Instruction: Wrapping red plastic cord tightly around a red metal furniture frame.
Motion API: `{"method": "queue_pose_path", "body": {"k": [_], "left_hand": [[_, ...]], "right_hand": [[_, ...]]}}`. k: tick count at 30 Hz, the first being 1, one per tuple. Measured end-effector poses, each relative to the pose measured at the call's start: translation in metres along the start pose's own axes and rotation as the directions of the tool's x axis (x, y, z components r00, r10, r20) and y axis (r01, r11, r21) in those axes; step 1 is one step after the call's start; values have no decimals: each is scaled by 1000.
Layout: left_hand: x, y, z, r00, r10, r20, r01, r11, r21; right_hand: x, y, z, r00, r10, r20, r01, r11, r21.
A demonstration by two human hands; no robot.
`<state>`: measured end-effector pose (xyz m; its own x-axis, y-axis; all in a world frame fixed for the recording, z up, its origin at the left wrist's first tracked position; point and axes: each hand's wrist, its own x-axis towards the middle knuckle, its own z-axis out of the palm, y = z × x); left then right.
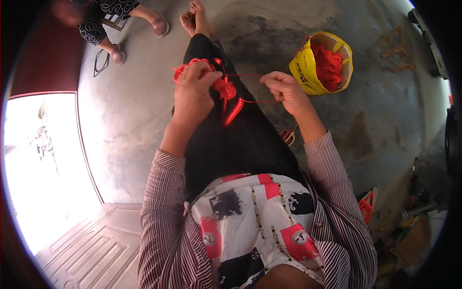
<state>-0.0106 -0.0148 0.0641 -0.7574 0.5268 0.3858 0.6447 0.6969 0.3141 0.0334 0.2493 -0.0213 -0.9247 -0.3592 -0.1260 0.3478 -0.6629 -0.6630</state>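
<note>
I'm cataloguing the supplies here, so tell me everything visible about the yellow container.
The yellow container is open-topped, roundish and flexible-looking, perhaps plastic, with dark printing outside and a paler inside. It stands on the grey floor, appearing just right of the right hand. Loose red strands fill much of it.

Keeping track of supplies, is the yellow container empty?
Not empty: red material shows inside the yellow container through its open top.

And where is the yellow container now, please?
In the head view, the yellow container stands on the floor at upper right, just right of the person's right hand, with red strands inside.
</note>
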Motion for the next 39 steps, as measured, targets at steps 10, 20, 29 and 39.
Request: {"method": "queue_pose_path", "body": {"k": [10, 20, 29, 39], "left_hand": [[-10, 14, 56, 993, -99, 70, 104, 991, -84], [-45, 29, 70, 797, -427, 428, 602, 490, -630], [-45, 34, 72, 690, -495, 528, 721, 403, -563], [-14, 50, 33, 773, -525, 356, 555, 289, -780]], "right_hand": [[24, 21, 15, 964, -264, 10, 50, 144, -988], [-32, -55, 70, 853, -440, 280, 404, 897, 179], [-109, -24, 190, 948, 145, 283, -211, 953, 219], [-78, -63, 130, 758, -387, 525, 463, 886, -14]]}}
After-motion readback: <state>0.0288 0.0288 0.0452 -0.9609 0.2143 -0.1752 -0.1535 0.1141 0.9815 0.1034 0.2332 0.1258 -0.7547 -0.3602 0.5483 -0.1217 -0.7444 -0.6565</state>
